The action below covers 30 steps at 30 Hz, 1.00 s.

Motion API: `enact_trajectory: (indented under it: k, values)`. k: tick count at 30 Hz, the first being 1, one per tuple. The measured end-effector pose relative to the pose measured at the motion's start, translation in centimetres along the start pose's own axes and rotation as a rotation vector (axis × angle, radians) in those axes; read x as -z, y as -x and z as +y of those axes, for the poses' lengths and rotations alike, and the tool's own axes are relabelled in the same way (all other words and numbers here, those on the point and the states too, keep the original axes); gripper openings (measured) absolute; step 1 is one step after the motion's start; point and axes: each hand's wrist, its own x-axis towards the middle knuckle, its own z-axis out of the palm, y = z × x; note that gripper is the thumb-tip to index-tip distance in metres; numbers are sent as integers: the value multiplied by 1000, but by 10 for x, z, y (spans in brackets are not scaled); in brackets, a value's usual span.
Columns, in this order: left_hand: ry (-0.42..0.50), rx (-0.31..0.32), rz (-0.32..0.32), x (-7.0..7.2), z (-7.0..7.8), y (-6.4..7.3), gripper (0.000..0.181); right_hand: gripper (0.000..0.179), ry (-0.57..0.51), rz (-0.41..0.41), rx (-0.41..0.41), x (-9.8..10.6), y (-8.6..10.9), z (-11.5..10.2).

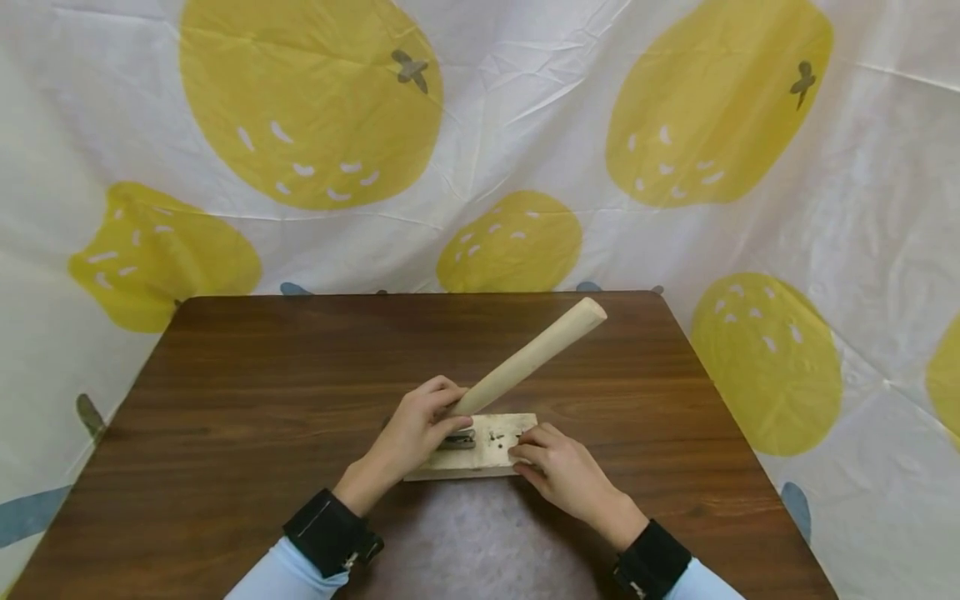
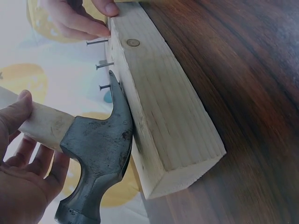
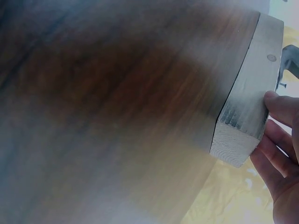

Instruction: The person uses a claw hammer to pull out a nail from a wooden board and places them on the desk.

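A claw hammer (image 2: 96,140) lies with its metal head over the left part of a wooden block (image 1: 491,454). My left hand (image 1: 408,433) grips its pale wooden handle (image 1: 532,358) close to the head, and the handle slants up to the right. Several nails (image 2: 103,65) stick out of the block's top face. In the left wrist view the claw tip is right beside the nearest nail. My right hand (image 1: 562,471) holds the block's right end, thumb on the near side (image 3: 275,100) and fingers over the top.
The block rests on a dark brown wood-grain table (image 1: 262,400). Behind and around the table hangs a white sheet (image 1: 517,108) printed with yellow fruit. The table's far edge runs just beyond the hammer handle's end in the head view.
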Motion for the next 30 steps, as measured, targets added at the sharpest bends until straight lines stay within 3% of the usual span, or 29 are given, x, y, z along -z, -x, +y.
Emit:
enact_trajectory:
  k: [20, 30]
  values:
    - [3, 42, 1, -1, 4, -1, 29, 18, -11, -13, -11, 0, -2, -3]
    - [73, 54, 37, 0, 5, 1, 25, 18, 11, 0, -2, -1, -1, -2]
